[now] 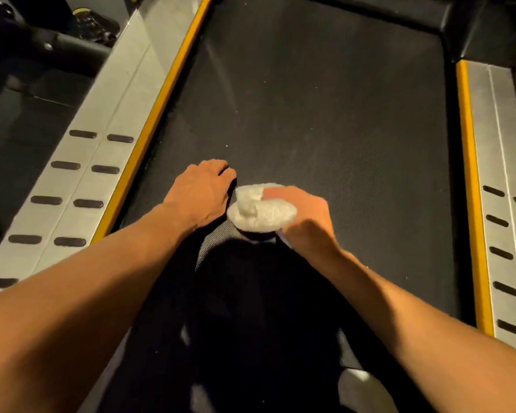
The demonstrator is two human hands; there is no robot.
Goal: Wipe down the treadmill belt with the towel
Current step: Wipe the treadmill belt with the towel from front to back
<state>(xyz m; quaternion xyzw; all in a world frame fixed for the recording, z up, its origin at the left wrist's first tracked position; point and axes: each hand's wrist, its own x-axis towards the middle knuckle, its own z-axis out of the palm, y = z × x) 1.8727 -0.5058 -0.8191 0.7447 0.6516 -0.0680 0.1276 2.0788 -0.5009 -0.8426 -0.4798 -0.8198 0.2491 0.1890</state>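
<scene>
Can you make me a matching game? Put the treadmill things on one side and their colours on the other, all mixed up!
Things:
1. towel
2. belt
3. stripe
4. rail

Colours:
A. silver
B. white
C. black
D. yellow

Pairs: 1-B, 2-C, 3-D, 4-A
</scene>
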